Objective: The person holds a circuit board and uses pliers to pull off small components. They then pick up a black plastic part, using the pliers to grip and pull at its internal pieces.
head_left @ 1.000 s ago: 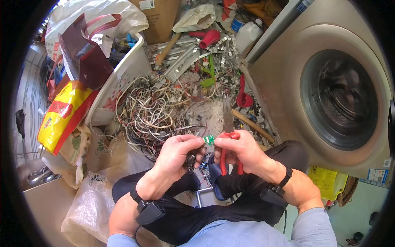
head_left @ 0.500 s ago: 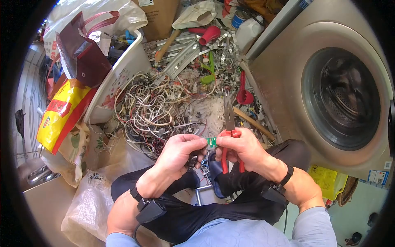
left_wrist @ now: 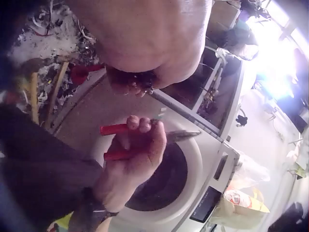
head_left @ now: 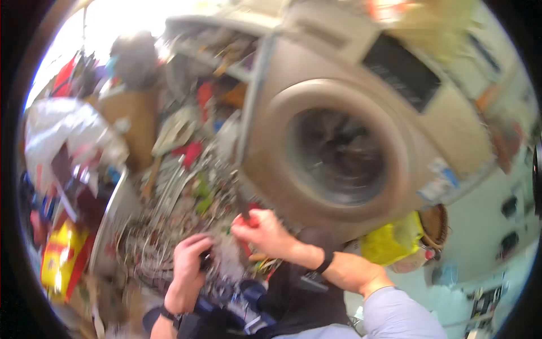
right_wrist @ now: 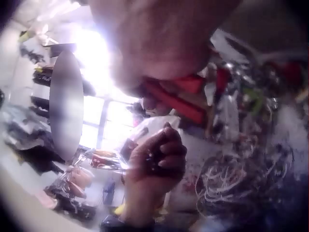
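My right hand (head_left: 266, 234) grips long-nose pliers (left_wrist: 115, 129) by their red handles; the metal nose sticks out past the fingers in the left wrist view. My left hand (head_left: 189, 263) is curled round small dark pieces (left_wrist: 145, 79), partly hidden by the fingers. In the right wrist view that same left hand (right_wrist: 157, 162) shows bent fingers with the dark bits inside the palm. The two hands stand apart. A small pale-green blurred patch (left_wrist: 161, 112) shows just beyond the right hand's fingers in the left wrist view.
A washing machine (head_left: 333, 152) stands close on the right. Tangled wires (right_wrist: 224, 179) and metal scrap (head_left: 175, 192) cover the floor ahead. A white tub (head_left: 116, 209) with bags is at the left, and a yellow bag (head_left: 392, 240) lies below the machine.
The head view has swung to the right and blurred. My hands have separated, and the green circuit board pinched between them before no longer shows there. The pliers stay in the right hand.
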The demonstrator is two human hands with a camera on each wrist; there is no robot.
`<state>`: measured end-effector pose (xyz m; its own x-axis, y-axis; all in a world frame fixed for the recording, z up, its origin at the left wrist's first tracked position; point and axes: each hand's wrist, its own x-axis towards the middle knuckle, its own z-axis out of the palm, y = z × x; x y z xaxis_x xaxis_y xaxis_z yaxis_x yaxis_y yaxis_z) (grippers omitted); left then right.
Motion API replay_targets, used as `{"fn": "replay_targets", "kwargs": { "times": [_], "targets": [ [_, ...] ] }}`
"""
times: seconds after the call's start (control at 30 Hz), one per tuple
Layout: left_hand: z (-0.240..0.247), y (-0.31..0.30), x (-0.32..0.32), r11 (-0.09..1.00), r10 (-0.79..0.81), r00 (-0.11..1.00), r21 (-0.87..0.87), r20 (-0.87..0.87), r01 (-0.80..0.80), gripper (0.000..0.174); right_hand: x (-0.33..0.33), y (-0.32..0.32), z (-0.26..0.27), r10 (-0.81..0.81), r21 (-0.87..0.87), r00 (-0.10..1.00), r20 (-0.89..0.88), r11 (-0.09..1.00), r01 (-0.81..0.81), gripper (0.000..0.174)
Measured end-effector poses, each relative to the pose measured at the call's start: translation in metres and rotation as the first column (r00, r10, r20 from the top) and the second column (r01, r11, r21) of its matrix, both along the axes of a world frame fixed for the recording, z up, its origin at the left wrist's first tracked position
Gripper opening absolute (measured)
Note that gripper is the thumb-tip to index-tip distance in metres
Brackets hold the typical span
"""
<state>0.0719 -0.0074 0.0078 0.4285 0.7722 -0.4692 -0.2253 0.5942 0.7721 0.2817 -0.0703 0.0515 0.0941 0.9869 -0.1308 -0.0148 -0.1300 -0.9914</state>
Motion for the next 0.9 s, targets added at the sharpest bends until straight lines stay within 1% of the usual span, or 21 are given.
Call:
{"fn": "replay_targets", "kwargs": {
  "times": [0.03,0.07,0.1,0.17,0.2,0.23,0.3,0.37,0.4,0.43,0.5,0.57,0.63,0.67,0.73,0.77,0.83,0.87,0.9],
  "targets": [
    [0.013,-0.002,0.01,0.999,0.023,1.0,0.031,-0.008,-0.023,0.025,0.011,-0.006,0.016,0.024,0.048,1.0,0.014,0.999,-0.025,0.011],
    [0.018,-0.003,0.017,0.999,0.032,0.999,0.032,0.033,-0.033,0.024,0.02,-0.015,0.04,-0.028,0.122,0.997,0.07,0.992,0.019,0.011],
    [0.017,-0.002,0.023,0.998,-0.003,0.998,0.069,0.063,-0.002,0.024,0.024,-0.025,0.064,-0.072,0.196,0.991,0.116,0.979,0.048,0.01],
    [0.008,0.003,0.033,0.994,0.036,0.992,0.102,0.121,-0.049,0.022,0.037,-0.045,0.111,-0.231,0.332,0.915,0.331,0.936,0.116,0.013],
    [0.007,0.005,0.039,0.996,0.044,0.988,0.076,0.15,-0.056,0.02,0.049,-0.051,0.124,-0.363,0.519,0.829,0.426,0.848,0.105,0.016],
    [0.003,0.007,0.043,0.994,0.021,0.985,0.104,0.172,-0.039,0.02,0.055,-0.07,0.158,-0.373,0.432,0.734,0.567,0.894,0.12,0.013],
    [-0.006,0.01,0.047,0.993,0.045,0.984,0.095,0.172,-0.062,0.022,0.073,-0.098,0.198,-0.5,0.532,0.6,0.625,0.835,0.141,0.011],
    [-0.013,0.013,0.048,0.994,0.023,0.979,0.101,0.204,-0.044,0.02,0.091,-0.127,0.24,-0.598,0.588,0.465,0.652,0.787,0.188,0.012],
    [-0.021,0.019,0.047,0.989,0.031,0.986,0.138,0.167,-0.054,0.018,0.102,-0.139,0.254,-0.669,0.652,0.394,0.63,0.732,0.2,0.013],
    [-0.016,0.018,0.049,0.983,0.046,0.99,0.171,0.13,-0.068,0.017,0.113,-0.151,0.269,-0.729,0.709,0.324,0.603,0.676,0.202,0.015],
    [-0.013,0.015,0.05,0.982,0.064,0.99,0.168,0.123,-0.085,0.016,0.132,-0.179,0.306,-0.767,0.746,0.201,0.61,0.641,0.181,0.014],
    [-0.024,0.021,0.049,0.974,0.075,0.993,0.207,0.092,-0.093,0.017,0.155,-0.2,0.339,-0.794,0.788,0.048,0.606,0.607,0.098,0.012],
    [-0.039,0.028,0.05,0.969,0.069,0.994,0.232,0.087,-0.087,0.018,0.166,-0.214,0.376,-0.776,0.792,-0.176,0.605,0.609,0.038,0.011],
    [-0.044,0.03,0.05,0.964,0.059,0.996,0.256,0.067,-0.075,0.019,0.178,-0.217,0.39,-0.778,0.794,-0.179,0.603,0.607,0.037,0.011],
    [-0.048,0.028,0.049,0.959,0.052,0.997,0.278,0.05,-0.064,0.019,0.202,-0.217,0.414,-0.742,0.784,-0.345,0.575,0.62,-0.027,0.013],
    [-0.048,0.029,0.049,0.958,0.047,0.998,0.282,0.042,-0.057,0.019,0.212,-0.214,0.424,-0.744,0.786,-0.346,0.571,0.618,-0.031,0.013],
    [-0.044,0.029,0.049,0.956,0.046,0.998,0.29,0.041,-0.056,0.019,0.228,-0.206,0.442,-0.62,0.678,-0.357,0.699,0.733,0.055,0.017],
    [-0.042,0.03,0.049,0.959,0.052,0.998,0.278,0.037,-0.061,0.018,0.237,-0.198,0.447,-0.586,0.66,-0.362,0.725,0.742,0.12,0.021],
    [-0.038,0.028,0.045,0.962,0.061,0.998,0.265,0.03,-0.066,0.018,0.242,-0.193,0.45,-0.589,0.661,-0.36,0.724,0.741,0.117,0.021]
  ]
}}
